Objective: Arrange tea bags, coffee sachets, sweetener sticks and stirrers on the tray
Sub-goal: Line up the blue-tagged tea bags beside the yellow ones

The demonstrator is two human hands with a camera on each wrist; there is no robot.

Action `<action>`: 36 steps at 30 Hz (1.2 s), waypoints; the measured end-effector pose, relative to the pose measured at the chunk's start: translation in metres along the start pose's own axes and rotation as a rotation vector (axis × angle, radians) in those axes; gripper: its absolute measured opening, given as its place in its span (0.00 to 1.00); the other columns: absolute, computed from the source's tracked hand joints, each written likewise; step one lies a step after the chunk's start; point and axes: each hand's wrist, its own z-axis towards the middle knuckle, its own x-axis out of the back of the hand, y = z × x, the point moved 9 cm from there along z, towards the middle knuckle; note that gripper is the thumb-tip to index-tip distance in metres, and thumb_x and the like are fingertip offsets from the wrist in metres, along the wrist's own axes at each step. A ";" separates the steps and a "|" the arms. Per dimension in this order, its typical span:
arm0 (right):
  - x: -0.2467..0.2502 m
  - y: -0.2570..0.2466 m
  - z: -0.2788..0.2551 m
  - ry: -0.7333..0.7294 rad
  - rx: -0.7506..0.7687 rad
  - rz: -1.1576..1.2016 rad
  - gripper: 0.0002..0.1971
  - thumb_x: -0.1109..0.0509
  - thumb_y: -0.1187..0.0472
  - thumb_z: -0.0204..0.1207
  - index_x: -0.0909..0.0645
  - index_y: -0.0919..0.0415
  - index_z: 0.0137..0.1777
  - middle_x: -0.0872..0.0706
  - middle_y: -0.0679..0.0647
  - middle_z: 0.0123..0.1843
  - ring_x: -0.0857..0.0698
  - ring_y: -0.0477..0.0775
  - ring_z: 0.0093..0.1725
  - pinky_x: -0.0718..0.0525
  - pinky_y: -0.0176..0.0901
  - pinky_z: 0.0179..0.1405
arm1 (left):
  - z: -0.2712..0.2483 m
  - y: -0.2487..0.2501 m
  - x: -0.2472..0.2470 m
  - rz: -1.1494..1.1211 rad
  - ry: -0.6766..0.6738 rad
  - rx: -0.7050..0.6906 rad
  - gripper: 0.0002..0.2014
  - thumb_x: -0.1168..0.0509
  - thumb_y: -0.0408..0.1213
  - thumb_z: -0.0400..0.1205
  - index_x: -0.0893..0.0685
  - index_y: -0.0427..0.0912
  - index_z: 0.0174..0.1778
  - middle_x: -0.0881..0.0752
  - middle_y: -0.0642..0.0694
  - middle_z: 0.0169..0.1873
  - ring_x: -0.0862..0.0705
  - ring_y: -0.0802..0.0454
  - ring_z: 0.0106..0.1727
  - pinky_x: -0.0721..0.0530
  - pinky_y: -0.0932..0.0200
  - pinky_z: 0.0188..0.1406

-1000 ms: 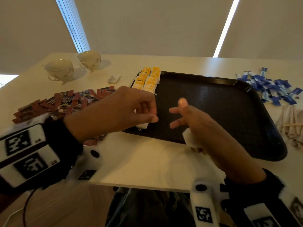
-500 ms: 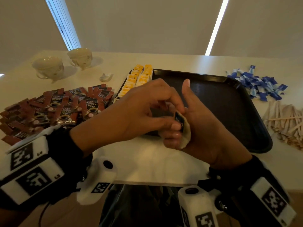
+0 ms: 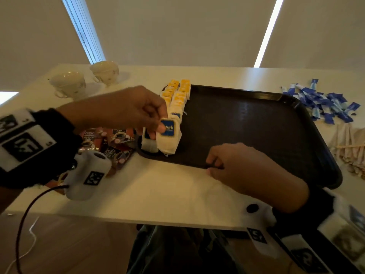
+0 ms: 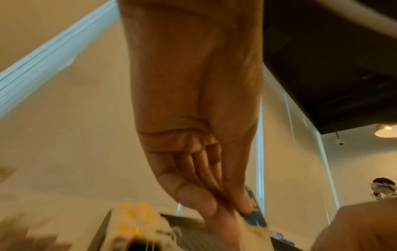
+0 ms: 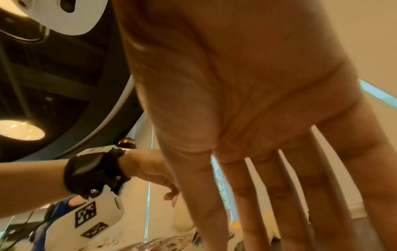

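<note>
Left hand (image 3: 126, 109) grip pinches tea bag (image 3: 168, 138)

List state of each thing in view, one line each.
left hand: pinches a blue-tagged tea bag over the tray's near left corner
right hand: fingers straight, holds nothing, at the tray's near edge
tray: on the table, two tea bag rows along its left side, rest bare
coffee sachets: off tray, left
sweetener sticks: heaped off tray, right
stirrers: piled off tray, right
cups: on the table, far left
</note>
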 end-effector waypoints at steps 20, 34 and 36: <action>0.013 -0.027 0.022 -0.175 0.196 -0.445 0.09 0.35 0.62 0.79 0.21 0.58 0.58 0.19 0.50 0.46 0.20 0.50 0.44 0.19 0.38 0.46 | 0.022 0.009 -0.048 0.775 -0.060 -0.272 0.13 0.34 0.46 0.81 0.24 0.54 0.60 0.28 0.57 0.53 0.28 0.63 0.45 0.33 0.74 0.34; 0.006 -0.041 0.027 -0.195 0.288 -0.589 0.14 0.42 0.63 0.83 0.25 0.62 0.66 0.18 0.55 0.59 0.20 0.50 0.51 0.29 0.34 0.43 | 0.038 -0.005 -0.062 0.753 -0.089 -0.197 0.18 0.37 0.43 0.83 0.25 0.48 0.69 0.23 0.49 0.60 0.22 0.53 0.59 0.35 0.69 0.42; 0.007 -0.040 0.026 -0.200 0.293 -0.593 0.14 0.43 0.63 0.83 0.25 0.62 0.66 0.18 0.54 0.54 0.18 0.53 0.52 0.28 0.33 0.40 | 0.038 -0.002 -0.054 0.710 -0.087 -0.180 0.17 0.35 0.44 0.81 0.24 0.48 0.67 0.21 0.50 0.57 0.22 0.55 0.57 0.34 0.70 0.42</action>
